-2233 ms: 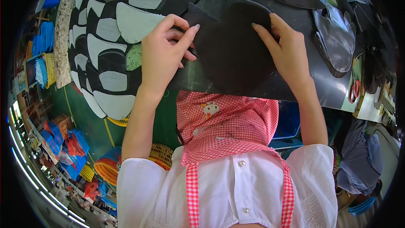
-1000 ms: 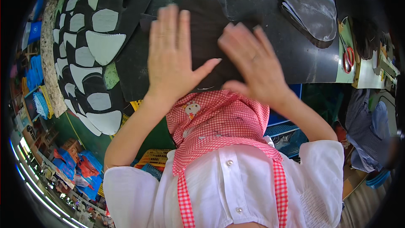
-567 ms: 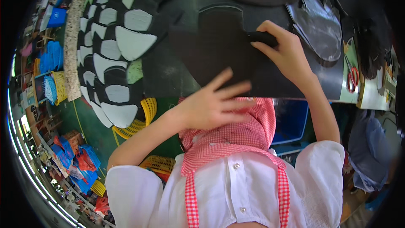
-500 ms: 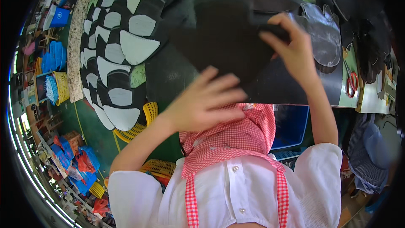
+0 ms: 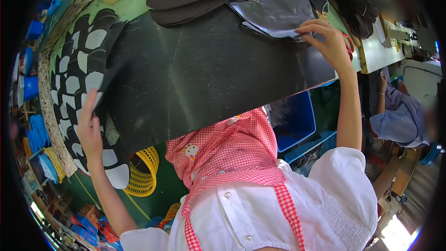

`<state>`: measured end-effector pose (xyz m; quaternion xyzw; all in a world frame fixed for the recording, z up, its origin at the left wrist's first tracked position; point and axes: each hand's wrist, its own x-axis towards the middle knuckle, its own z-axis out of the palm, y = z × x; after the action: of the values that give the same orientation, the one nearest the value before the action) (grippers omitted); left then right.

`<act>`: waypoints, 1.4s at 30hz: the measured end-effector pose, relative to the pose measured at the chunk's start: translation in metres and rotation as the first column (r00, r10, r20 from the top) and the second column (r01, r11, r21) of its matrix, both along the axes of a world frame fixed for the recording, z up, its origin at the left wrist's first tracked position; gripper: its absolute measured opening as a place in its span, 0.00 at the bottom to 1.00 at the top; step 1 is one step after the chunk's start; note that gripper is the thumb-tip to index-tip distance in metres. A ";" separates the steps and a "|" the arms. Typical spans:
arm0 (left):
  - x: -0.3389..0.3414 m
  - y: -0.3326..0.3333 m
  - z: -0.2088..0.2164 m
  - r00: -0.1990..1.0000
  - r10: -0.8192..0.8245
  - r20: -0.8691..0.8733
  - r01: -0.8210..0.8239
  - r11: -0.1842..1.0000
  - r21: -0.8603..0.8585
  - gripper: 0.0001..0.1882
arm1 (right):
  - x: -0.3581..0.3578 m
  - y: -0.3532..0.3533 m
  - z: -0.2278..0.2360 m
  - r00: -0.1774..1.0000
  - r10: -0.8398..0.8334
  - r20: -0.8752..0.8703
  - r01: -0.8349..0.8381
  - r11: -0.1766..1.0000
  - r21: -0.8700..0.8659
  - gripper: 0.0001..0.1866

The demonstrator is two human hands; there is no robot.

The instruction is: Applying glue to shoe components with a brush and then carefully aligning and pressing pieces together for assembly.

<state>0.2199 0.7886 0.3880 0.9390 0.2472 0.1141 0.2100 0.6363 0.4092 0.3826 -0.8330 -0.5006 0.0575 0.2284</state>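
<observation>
One big black sheet (image 5: 200, 74) covers most of the table in front of me, and it overhangs the near edge — with nothing pinning it, I judge it could slide toward me. To its left lies the cut-out sheet (image 5: 76, 79) full of white holes; it is flimsy and could tear if I drag it. At the far right a stack of grey glove-shaped pieces (image 5: 278, 7) could fan out of order. My left hand (image 5: 89, 128) rests flat, fingers spread, on the cut-out sheet — my right hand (image 5: 327, 42), arm stretched far, pinches the stack's near edge.
</observation>
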 end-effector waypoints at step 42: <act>0.139 -0.189 0.010 0.985 -0.109 0.133 0.170 0.489 -0.855 0.13 | -0.159 0.051 0.018 0.844 0.144 -0.517 0.067 0.927 0.368 0.11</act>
<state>0.3584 0.5999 0.3978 0.7215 0.1877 -0.0134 0.6663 0.4773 0.4603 0.4004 -0.7147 -0.4354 0.1960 0.5111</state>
